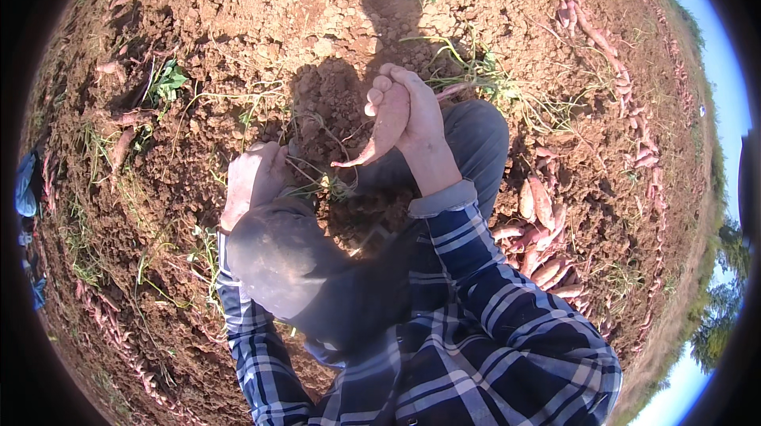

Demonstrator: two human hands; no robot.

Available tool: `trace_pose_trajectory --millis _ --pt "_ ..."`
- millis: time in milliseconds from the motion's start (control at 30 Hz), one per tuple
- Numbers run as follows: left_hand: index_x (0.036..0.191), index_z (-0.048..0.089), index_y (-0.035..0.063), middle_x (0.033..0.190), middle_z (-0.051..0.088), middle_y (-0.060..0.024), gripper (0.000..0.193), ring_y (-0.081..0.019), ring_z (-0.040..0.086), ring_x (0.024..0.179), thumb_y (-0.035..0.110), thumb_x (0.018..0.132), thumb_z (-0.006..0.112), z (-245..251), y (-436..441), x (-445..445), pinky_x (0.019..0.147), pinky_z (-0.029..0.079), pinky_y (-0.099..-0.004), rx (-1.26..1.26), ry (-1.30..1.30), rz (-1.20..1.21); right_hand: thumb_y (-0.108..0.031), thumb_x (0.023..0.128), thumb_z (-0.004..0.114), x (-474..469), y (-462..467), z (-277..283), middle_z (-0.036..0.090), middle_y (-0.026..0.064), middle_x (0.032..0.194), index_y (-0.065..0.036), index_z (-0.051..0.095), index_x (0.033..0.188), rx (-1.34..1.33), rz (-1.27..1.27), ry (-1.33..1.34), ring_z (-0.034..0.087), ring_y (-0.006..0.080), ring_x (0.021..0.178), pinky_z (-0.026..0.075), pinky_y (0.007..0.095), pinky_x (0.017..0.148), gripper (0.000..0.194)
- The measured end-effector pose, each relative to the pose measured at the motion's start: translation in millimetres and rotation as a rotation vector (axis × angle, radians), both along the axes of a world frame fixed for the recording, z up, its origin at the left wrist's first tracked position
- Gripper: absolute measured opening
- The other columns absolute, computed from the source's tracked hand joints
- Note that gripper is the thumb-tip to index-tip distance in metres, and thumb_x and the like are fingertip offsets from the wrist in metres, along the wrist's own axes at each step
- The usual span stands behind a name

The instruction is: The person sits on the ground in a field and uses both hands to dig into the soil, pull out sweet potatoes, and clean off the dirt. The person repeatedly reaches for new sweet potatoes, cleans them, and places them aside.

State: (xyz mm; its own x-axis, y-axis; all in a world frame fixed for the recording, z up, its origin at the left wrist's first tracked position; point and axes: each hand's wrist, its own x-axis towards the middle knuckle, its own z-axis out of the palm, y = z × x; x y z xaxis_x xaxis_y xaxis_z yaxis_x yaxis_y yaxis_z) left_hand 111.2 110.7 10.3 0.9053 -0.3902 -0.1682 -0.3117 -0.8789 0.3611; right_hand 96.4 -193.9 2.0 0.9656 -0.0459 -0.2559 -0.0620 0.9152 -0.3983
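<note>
A reddish sweet potato point(390, 120) with a long, thin tail lies in my right hand point(423, 108), the fingers wrapped around its upper end. The tail points down and left, above the soil. To the left, my left hand point(252, 179) is curled into a fist low over the ground. Thin green sweet potato vine stems point(306, 173) run out from beside its fingers; the fingertips themselves are hidden. My bent knee point(475, 146) in grey trousers is just behind my right wrist. A blurred, rounded grey shape point(279, 253) covers part of my left forearm.
Several sweet potatoes point(541, 206) lie heaped by my right elbow. A long row of them point(606, 48) crosses the field at right, another point(119, 337) at lower left. Vines with leaves point(487, 78) lie beyond my right hand. Blue clothing point(25, 185) shows at the left rim.
</note>
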Motion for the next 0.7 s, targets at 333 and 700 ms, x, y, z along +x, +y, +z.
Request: trace_pose_trajectory --millis 333,700 --pt "0.120 0.072 0.0074 0.096 0.077 -0.0218 0.026 -0.0373 0.075 0.093 0.026 0.104 0.064 -20 53 -23 0.083 0.056 -0.0476 -0.205 0.294 0.269 -0.016 0.112 0.054 -117 -252 55 0.064 0.0065 0.085 -0.004 0.066 0.111 -1.158 -0.669 0.153 0.066 0.0193 0.073 0.054 0.0334 0.065 0.017" --pt "0.119 0.070 0.0061 0.086 0.059 0.0031 0.017 -0.0056 0.051 0.074 0.007 0.102 0.069 -106 65 -33 0.063 0.042 -0.0255 -0.784 0.433 0.343 -0.026 0.105 0.062 -211 -309 -110 0.078 0.0208 0.112 0.003 0.070 0.127 -1.975 0.510 0.737 0.075 0.0363 0.103 0.057 0.0441 0.093 0.038"
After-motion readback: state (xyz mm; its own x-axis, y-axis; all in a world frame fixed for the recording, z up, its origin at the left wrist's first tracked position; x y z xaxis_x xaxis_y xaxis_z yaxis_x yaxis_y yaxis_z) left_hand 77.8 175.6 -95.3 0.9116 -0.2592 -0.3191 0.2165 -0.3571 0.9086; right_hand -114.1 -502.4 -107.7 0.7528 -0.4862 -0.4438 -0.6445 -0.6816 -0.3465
